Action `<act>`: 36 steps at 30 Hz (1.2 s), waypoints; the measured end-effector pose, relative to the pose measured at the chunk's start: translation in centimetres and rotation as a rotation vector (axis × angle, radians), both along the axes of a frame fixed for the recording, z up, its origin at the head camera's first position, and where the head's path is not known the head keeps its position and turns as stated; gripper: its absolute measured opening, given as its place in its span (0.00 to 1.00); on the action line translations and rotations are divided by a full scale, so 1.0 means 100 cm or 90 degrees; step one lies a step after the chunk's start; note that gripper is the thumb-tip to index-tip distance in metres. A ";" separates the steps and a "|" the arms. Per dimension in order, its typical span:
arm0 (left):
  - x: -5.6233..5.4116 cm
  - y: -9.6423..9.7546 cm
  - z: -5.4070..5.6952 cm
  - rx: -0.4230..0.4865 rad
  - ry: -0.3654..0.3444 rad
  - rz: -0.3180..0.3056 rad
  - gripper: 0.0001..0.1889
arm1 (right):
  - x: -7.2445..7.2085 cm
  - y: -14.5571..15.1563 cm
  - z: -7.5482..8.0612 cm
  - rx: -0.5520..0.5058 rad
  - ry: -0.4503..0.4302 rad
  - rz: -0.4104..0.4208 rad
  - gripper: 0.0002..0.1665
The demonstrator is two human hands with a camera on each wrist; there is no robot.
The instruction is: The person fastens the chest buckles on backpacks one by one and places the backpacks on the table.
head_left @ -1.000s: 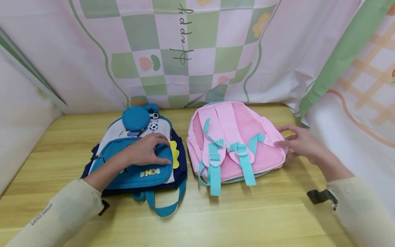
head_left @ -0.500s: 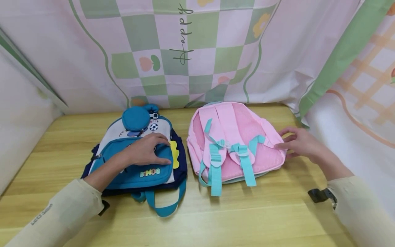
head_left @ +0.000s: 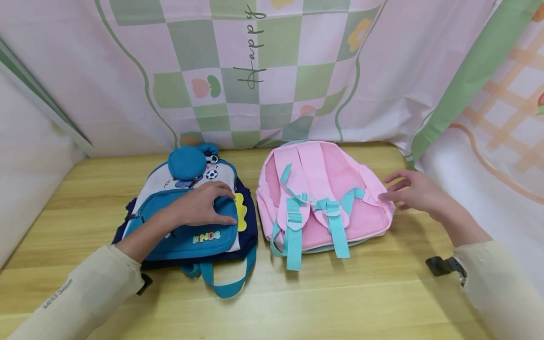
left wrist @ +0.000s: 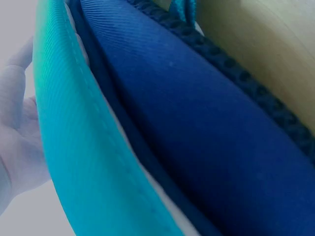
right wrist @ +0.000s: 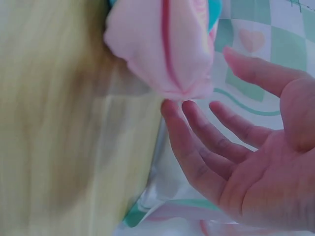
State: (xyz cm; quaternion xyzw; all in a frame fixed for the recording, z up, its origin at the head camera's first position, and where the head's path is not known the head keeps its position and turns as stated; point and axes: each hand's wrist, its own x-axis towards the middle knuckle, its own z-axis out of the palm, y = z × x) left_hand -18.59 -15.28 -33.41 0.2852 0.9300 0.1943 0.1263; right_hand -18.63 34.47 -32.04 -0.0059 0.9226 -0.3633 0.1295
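A blue and white child's backpack (head_left: 187,248) lies front side up on the left, a round teal pouch (head_left: 187,163) at its far end. Over its teal front pocket (left wrist: 88,137) my left hand (head_left: 204,205) is spread, thumb apart from the relaxed fingers, nothing gripped. To the right a pink backpack (head_left: 314,160) lies straps up, its turquoise webbing straps (head_left: 294,236) trailing toward me. My right hand (head_left: 418,191) is at its right edge. In the right wrist view the fingers (right wrist: 184,147) are extended, with the fingertips right at the pink fabric and the palm holding nothing.
Both bags lie on a wood-grain table (head_left: 323,302). A checked curtain (head_left: 280,61) hangs close behind them, and more white and green cloth (head_left: 463,89) hangs along the right side. A teal strap loop (head_left: 229,288) sticks out from the blue bag's near side.
My right hand has eased slightly away from the pink backpack's edge, its fingers loosening. The pink bag's straps have shifted a little. My left hand has hardly moved.
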 end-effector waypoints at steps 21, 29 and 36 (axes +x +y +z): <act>0.000 0.022 0.010 0.078 0.034 -0.001 0.28 | 0.007 -0.030 0.014 -0.054 0.159 0.042 0.26; 0.002 0.040 0.014 0.121 0.048 -0.021 0.27 | 0.008 -0.049 0.007 -0.106 0.152 0.099 0.24; -0.001 0.062 0.017 0.163 0.049 -0.057 0.22 | 0.008 -0.065 0.000 -0.093 0.180 0.136 0.23</act>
